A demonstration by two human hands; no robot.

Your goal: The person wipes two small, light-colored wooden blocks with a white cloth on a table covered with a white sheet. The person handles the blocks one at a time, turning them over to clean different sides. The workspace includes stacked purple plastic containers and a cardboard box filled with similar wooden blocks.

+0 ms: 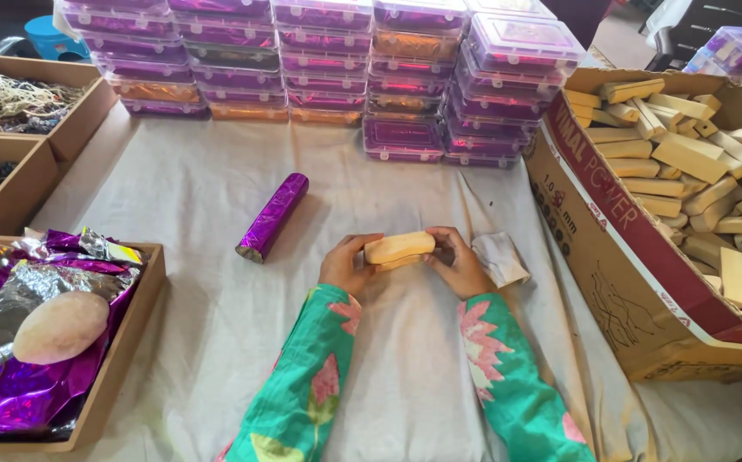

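Both hands' fingers (355, 249) clasp the tan wooden block (399, 247) lengthwise between them.

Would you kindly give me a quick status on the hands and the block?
Both hands, left hand and right hand, gripping tan wooden block by its ends. Block held above cloth. Purple foil roll lies apart, nothing obstructing.

Stacked clear boxes (328, 60), a purple foil roll (272, 217), and a carton of wooden blocks (636, 257).
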